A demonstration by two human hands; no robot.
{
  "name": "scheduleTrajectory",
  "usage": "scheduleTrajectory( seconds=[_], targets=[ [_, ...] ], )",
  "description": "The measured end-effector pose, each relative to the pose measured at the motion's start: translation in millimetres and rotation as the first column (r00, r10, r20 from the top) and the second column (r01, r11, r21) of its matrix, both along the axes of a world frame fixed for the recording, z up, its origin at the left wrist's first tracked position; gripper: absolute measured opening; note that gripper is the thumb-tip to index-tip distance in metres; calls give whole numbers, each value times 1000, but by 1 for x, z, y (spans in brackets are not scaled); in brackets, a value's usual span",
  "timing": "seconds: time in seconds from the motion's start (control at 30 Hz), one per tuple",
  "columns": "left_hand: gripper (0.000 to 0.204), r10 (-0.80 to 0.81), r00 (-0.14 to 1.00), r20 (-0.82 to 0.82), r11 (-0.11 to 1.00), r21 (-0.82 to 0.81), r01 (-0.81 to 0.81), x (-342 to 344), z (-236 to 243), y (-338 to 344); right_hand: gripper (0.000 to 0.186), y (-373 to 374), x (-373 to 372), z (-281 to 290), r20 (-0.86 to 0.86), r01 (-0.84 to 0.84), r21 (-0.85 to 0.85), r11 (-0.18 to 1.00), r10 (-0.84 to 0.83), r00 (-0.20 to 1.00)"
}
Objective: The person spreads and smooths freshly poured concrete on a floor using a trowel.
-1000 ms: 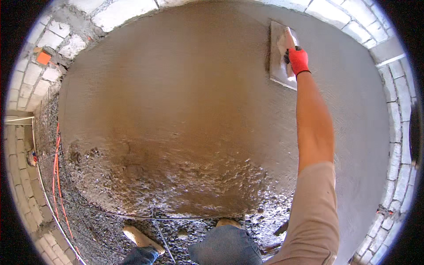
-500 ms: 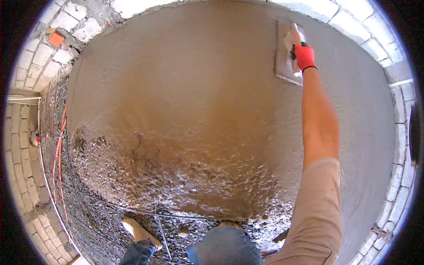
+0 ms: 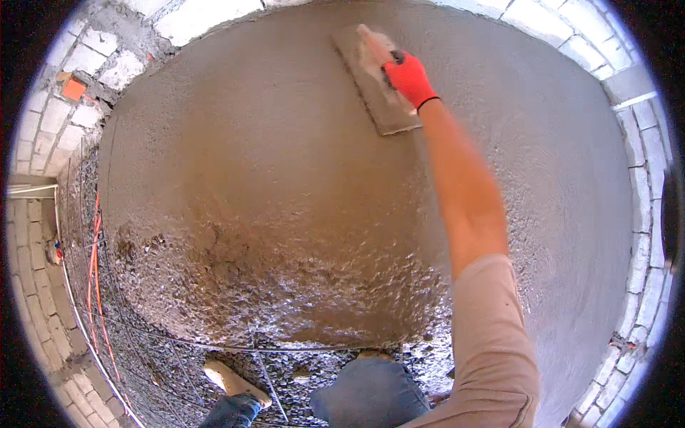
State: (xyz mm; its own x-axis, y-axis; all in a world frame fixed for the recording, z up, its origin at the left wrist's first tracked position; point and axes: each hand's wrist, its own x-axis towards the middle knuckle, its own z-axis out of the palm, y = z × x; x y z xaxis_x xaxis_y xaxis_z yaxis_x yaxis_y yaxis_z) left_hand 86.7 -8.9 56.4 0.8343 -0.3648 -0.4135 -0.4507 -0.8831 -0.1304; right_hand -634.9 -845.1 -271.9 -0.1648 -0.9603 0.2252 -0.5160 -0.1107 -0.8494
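Observation:
My right hand [image 3: 409, 77], in a red glove with dark fingertips, is wrapped round the handle of a plastering float [image 3: 387, 107]. The float is a long rectangular board, smeared with grey mud, and it lies flat on the wet concrete [image 3: 271, 107] near the far wall, tilted to the left at its far end. Around the float the concrete is smooth; closer to me its surface is rough, wet and lumpy. My right arm reaches far forward from the lower edge. Nowhere in the picture does my left hand show.
Light block walls [image 3: 546, 25] curve round the far and right sides. Bare gravel with steel rebar [image 3: 235, 347] lies at my feet. Orange tubes [image 3: 95, 267] rise at the left beside a brick wall [image 3: 32, 278]. One boot [image 3: 232, 381] stands on the gravel.
My right hand has swept the float leftward across the concrete, and the float has turned from nearly straight to slanting. The view has shifted slightly.

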Motion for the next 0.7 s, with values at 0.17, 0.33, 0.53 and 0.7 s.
scheduleTrajectory(
  seconds=[0.17, 0.33, 0.53, 0.7],
  targets=[
    [43, -327, 939, 102, 945, 11, 328, 64, 12, -38, 42, 23, 70, 3, -54, -149, 62, 987, 152, 987],
    [61, -405, 906, 121, 914, 65, 400, -9, -8, -182, 42, 43, 121, 12, -237, -236, 66, 970, 245, 940],
    [58, -345, 933, 103, 936, 117, 333, -25, -21, -204, 41, 29, 87, 9, -316, 73, 77, 994, -45, 948],
    [61, -336, 938, 86, 933, 170, 318, -9, -22, -168, 45, 16, 13, 12, -311, 286, 38, 958, -260, 914]
  ],
)
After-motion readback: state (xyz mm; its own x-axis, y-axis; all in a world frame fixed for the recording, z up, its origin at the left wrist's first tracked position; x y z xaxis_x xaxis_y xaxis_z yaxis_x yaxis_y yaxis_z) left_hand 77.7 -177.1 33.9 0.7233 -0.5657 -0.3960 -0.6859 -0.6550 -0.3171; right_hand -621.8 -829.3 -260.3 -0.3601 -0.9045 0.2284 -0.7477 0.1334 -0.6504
